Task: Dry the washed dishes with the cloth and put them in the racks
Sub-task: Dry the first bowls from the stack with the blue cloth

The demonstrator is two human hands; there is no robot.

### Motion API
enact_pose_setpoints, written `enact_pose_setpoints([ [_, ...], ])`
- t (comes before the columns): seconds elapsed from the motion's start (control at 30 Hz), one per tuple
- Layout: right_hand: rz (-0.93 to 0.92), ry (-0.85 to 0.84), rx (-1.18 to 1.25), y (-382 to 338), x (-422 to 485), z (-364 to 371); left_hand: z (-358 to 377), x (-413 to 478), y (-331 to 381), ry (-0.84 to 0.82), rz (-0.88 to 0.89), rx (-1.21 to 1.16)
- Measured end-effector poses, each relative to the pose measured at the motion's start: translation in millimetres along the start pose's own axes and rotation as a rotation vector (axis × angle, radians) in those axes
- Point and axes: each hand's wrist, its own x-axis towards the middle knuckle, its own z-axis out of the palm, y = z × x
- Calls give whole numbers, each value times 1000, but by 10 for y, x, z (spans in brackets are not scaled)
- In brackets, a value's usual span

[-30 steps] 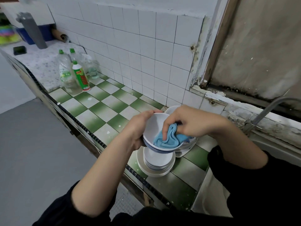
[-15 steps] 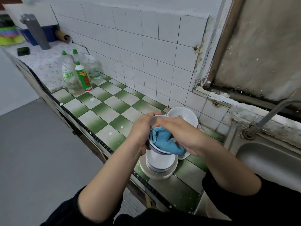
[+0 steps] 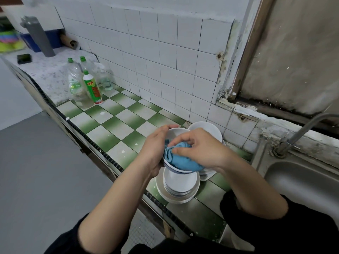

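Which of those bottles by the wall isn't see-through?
The white bottle with the green and red label, standing frontmost. The other bottles around it are clear plastic, two with green caps.

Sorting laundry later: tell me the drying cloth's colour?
Plain blue cloth, shown best in the head view.

Head camera looks steeply down, close over the tiled counter (image 3: 117, 123).

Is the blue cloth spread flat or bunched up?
Bunched up: the blue cloth is wadded under the right hand inside the bowl.
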Motion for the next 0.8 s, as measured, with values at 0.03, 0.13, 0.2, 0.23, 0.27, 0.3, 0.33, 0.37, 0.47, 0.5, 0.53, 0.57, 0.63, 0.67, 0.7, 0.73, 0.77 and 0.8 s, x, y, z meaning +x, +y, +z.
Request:
enact_pose_setpoints([
  [0.03,-4,116,12,2,9,-6,-2,-12,5,-16,2,-21],
  [0.13,-28,280,-82,-61,10,53,11,-12,27,-47,24,-47],
  [0.2,-68,68,-194,-94,-20,76,-23,9,52,-27,30,-33],
  [0.23,-83,-4,-198,-104,-23,42,-41,7,65,-23,25,-31],
  [0.27,-90,-8,-158,-105,-9,-9,-54,-8,72,-26,23,-32],
  [0.3,-88,59,-96,-95,8,-51,-57,-25,72,-29,26,-33],
  [0.33,-77,162,-35,-76,28,-71,-56,-41,66,-27,33,-37],
  [0.37,-67,248,2,-71,38,-68,-49,-52,63,-21,41,-41],
  [0.47,-113,107,-139,-127,18,12,-78,-60,76,-16,72,-23],
  [0.5,-148,-21,-215,-159,-8,13,-106,-57,82,-14,75,-11],
  [0.53,-180,-145,-275,-213,-41,-24,-133,-62,88,-19,75,5],
  [0.57,-210,-256,-328,-266,-63,-89,-157,-71,90,-35,68,22],
  [0.63,-254,-429,-442,-373,-80,-234,-181,-98,86,-92,37,51],
  [0.67,-276,-478,-505,-421,-77,-299,-192,-110,89,-111,26,61],
  [0.7,-302,-493,-571,-452,-55,-353,-207,-113,99,-118,21,74],
  [0.73,-324,-475,-637,-463,-23,-397,-231,-109,108,-122,15,86],
  [0.77,-340,-430,-697,-459,17,-419,-254,-104,118,-134,2,94],
  [0.8,-359,-371,-725,-458,49,-417,-271,-101,129,-155,-18,97],
])
